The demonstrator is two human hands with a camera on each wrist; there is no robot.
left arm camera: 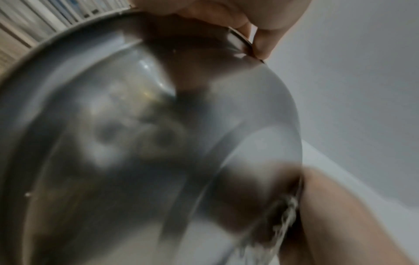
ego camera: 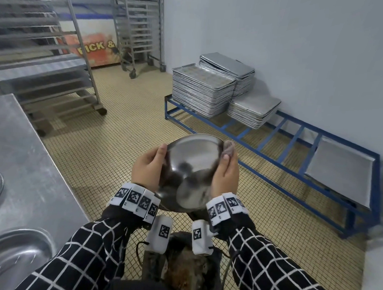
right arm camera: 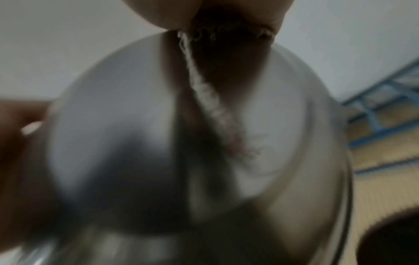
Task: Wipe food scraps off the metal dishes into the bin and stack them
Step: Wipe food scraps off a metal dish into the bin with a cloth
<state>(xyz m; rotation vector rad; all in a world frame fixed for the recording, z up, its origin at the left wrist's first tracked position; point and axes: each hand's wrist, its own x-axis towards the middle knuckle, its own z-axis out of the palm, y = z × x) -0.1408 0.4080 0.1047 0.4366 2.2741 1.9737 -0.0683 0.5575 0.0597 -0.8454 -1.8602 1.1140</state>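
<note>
Left hand (ego camera: 146, 169) grips the tilted metal dish (ego camera: 191, 166) over the bin (ego camera: 187, 274) — right hand (ego camera: 225, 174) pinches a cloth (ego camera: 228, 149) at its rim

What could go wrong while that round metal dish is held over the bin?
The round metal dish is gripped only at its rims by the left hand and right hand, so it might slip. The right hand also pinches a grey rag, weakening that grip. The dark bin sits nearer the body, so scraps could miss.
</note>
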